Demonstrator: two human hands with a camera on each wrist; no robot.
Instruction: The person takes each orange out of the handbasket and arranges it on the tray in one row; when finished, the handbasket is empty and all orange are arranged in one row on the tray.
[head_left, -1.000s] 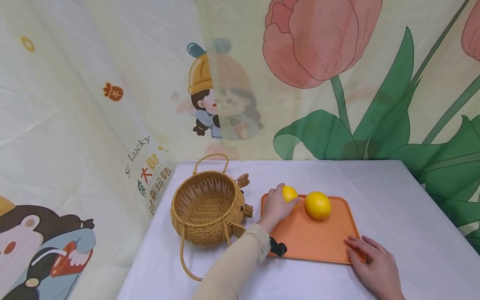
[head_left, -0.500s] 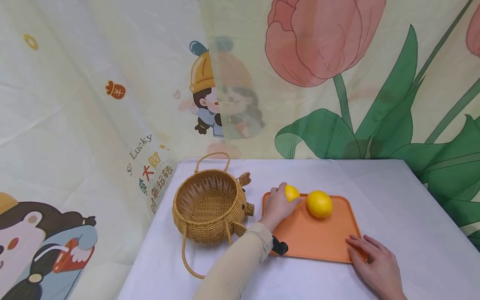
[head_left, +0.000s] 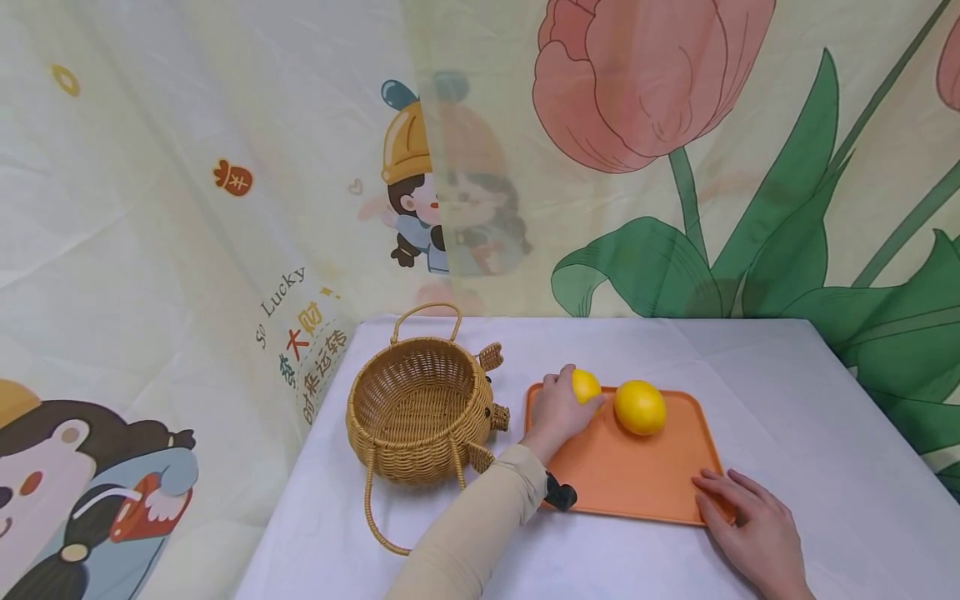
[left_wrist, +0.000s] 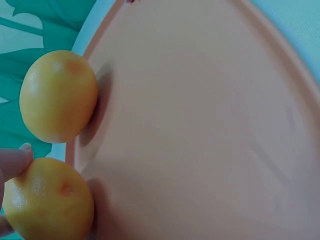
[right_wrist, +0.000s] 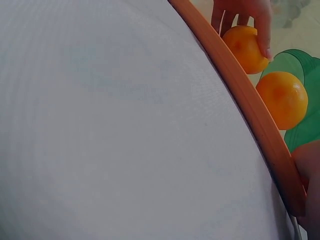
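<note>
My left hand (head_left: pixel 561 412) holds a yellow citrus fruit (head_left: pixel 586 386) at the back left of the orange tray (head_left: pixel 630 483). Fingers and thumb reach around this fruit, as the right wrist view shows too; the palm hides part of it in the head view. Just right of it, a second yellow citrus fruit (head_left: pixel 640 407) sits on the tray near the back rim, touched by neither hand. At the tray's front right corner my right hand (head_left: pixel 753 529) grips the rim, its thumb by the front edge and its fingers along the right side.
Left of the tray stands a wicker basket (head_left: pixel 417 471) shaped like a pig, with nothing inside. One handle stands up behind it and the other hangs down in front. A white cloth (head_left: pixel 817 400) covers the table, and printed curtains (head_left: pixel 480 167) hang behind and to the left.
</note>
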